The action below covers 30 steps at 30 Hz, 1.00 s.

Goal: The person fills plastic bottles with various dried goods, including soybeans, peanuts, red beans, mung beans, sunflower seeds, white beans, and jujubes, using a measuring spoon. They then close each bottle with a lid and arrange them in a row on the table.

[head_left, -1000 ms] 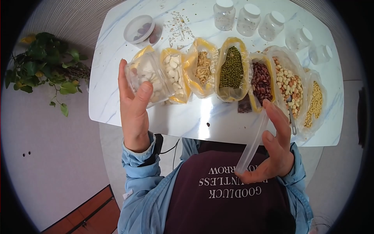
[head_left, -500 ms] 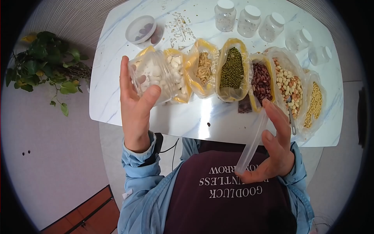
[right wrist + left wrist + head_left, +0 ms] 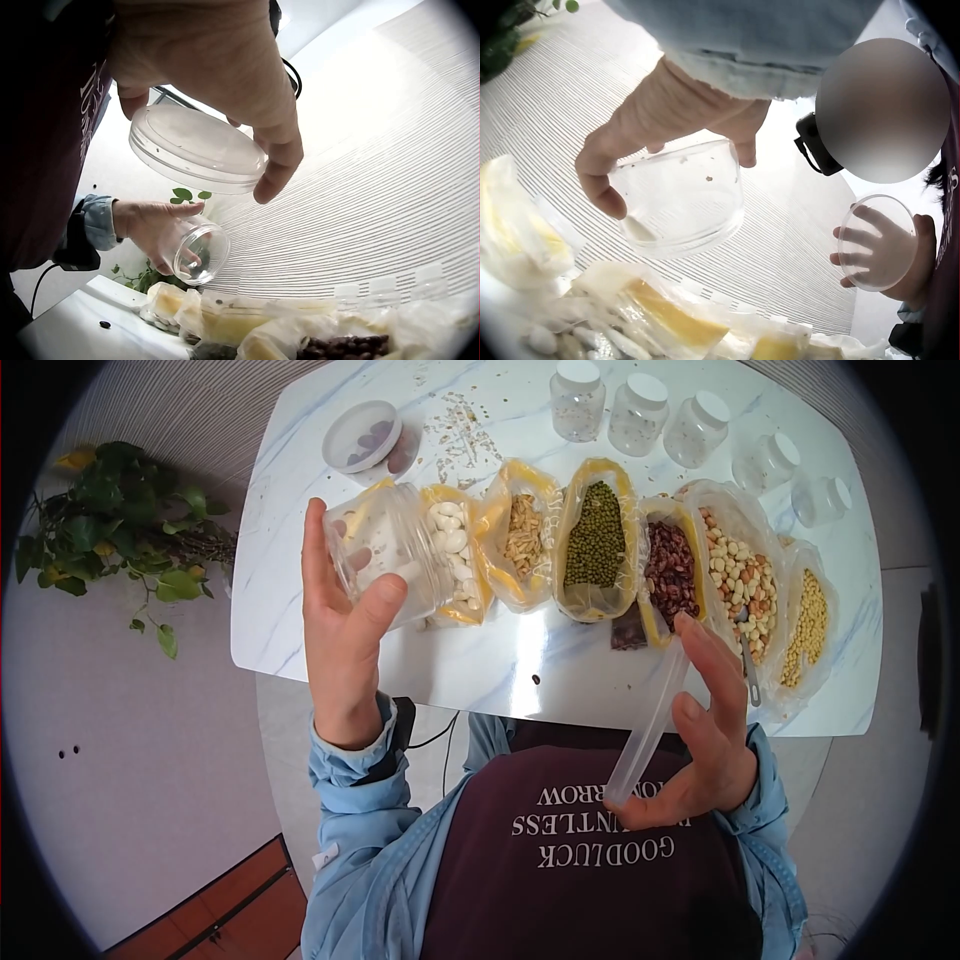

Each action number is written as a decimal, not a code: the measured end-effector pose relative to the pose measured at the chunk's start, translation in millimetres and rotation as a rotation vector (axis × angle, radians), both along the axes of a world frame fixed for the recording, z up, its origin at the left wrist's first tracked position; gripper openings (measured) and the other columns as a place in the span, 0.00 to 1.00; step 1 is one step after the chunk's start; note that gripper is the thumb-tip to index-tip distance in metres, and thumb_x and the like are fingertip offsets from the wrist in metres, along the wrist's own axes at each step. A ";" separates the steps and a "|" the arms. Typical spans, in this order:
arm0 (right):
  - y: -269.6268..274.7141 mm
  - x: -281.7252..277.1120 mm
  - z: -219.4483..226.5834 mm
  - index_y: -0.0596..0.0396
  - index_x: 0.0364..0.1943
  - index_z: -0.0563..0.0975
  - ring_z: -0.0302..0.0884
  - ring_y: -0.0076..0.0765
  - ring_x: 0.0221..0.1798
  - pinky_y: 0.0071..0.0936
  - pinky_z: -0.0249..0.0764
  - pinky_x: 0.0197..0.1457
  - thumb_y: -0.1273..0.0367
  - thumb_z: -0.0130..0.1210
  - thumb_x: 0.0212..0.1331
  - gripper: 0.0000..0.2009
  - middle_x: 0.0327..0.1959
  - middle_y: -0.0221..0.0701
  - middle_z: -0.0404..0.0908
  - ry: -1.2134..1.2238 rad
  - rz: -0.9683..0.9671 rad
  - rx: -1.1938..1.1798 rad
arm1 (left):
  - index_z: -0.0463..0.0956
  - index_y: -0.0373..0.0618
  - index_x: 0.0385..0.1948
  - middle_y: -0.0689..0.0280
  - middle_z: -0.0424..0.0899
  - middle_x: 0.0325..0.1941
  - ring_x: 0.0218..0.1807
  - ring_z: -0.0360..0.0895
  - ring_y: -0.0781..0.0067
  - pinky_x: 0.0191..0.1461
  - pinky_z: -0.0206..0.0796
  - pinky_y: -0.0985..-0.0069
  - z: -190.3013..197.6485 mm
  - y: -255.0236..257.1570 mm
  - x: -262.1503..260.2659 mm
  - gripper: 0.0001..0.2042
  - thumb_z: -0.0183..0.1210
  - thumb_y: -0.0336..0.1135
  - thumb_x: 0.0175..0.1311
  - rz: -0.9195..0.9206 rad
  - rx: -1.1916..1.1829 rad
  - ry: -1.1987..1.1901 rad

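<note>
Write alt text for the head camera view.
A person's left hand holds a clear plastic tub and the right hand a lid, at a white table where open bags of beans and nuts stand in a row, clear jars beyond.

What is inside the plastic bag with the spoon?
The bag holds pale and reddish-brown nuts or beans and part of a spoon, which sticks out. Anything beneath the top layer is covered.
</note>
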State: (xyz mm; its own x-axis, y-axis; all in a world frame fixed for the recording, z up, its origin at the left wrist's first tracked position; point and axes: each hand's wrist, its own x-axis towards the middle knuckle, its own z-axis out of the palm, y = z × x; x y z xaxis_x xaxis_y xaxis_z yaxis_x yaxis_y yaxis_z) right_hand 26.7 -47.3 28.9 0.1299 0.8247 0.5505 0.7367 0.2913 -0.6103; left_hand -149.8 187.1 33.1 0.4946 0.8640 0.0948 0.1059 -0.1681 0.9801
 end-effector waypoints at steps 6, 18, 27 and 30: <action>1.1 -1.0 -0.4 0.48 0.59 0.67 0.65 0.66 0.60 0.54 0.69 0.58 0.58 0.66 0.37 0.38 0.62 0.56 0.60 -0.009 -0.023 0.033 | 0.48 0.47 0.70 0.43 0.55 0.67 0.64 0.65 0.47 0.56 0.69 0.64 6.2 -7.8 4.1 0.54 0.68 0.63 0.42 -0.027 0.039 0.022; -0.1 -1.2 -1.4 0.48 0.59 0.68 0.66 0.66 0.59 0.54 0.69 0.57 0.58 0.66 0.37 0.38 0.62 0.55 0.61 -0.009 -0.027 0.033 | 0.48 0.41 0.69 0.50 0.65 0.63 0.62 0.67 0.54 0.55 0.70 0.65 10.4 -8.1 3.8 0.53 0.73 0.51 0.42 -0.079 0.130 0.082; 2.1 -1.1 -2.2 0.51 0.57 0.70 0.65 0.66 0.59 0.55 0.68 0.58 0.58 0.67 0.39 0.35 0.61 0.54 0.61 0.017 -0.010 0.049 | 0.41 0.48 0.71 0.38 0.55 0.67 0.61 0.67 0.42 0.53 0.71 0.56 -7.2 -33.6 -8.8 0.47 0.38 0.74 0.58 -0.425 -0.660 -0.556; 3.9 -2.3 -1.5 0.51 0.55 0.71 0.65 0.66 0.60 0.56 0.68 0.58 0.59 0.69 0.37 0.35 0.61 0.53 0.61 0.025 0.002 0.038 | 0.39 0.49 0.71 0.36 0.55 0.66 0.61 0.67 0.41 0.51 0.73 0.57 -8.4 -58.3 1.9 0.47 0.39 0.74 0.58 -0.558 -0.812 -0.334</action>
State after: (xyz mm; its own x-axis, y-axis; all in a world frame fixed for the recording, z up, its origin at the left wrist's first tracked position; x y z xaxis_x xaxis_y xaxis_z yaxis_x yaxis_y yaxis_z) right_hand 24.4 -43.4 27.5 0.1429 0.8036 0.5778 0.7208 0.3155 -0.6172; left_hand -147.9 128.8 24.7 0.8989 0.3859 -0.2076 -0.0819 0.6134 0.7855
